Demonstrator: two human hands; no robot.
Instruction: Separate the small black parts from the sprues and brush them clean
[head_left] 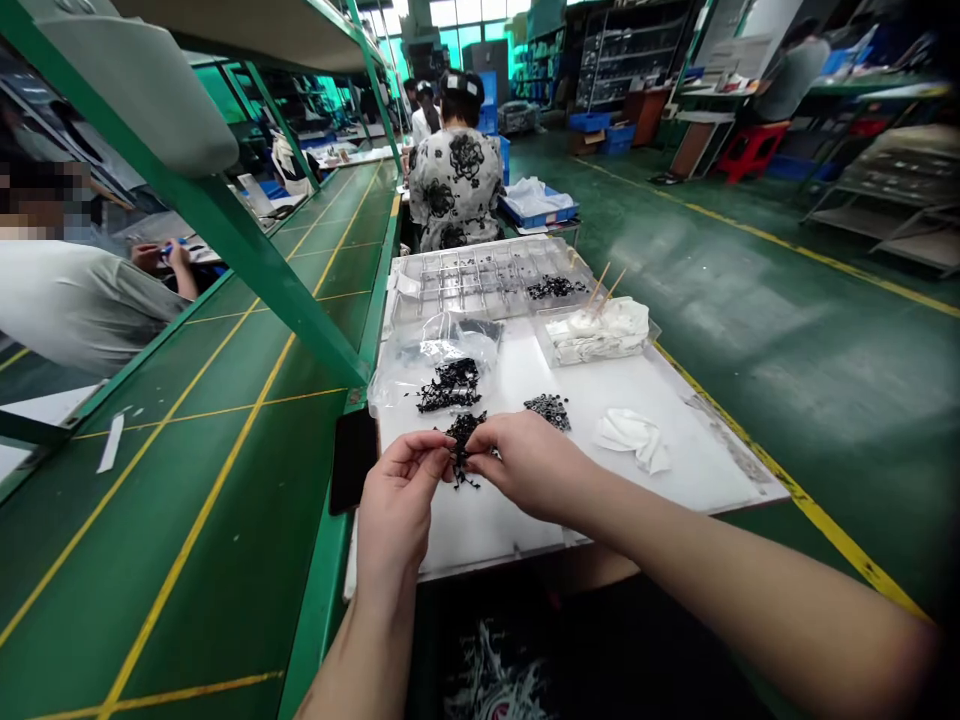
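On the white board, black parts, crumpled cloth, clear compartment tray.

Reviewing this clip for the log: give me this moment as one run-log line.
Hands: left hand, right hand | Holding: clump of small black parts | Nearby: white board; clear plastic bag; clear compartment tray

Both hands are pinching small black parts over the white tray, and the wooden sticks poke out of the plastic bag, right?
No: the head view shows the wooden sticks poking out of the clear box of white cloth, not the plastic bag. The rest stands.
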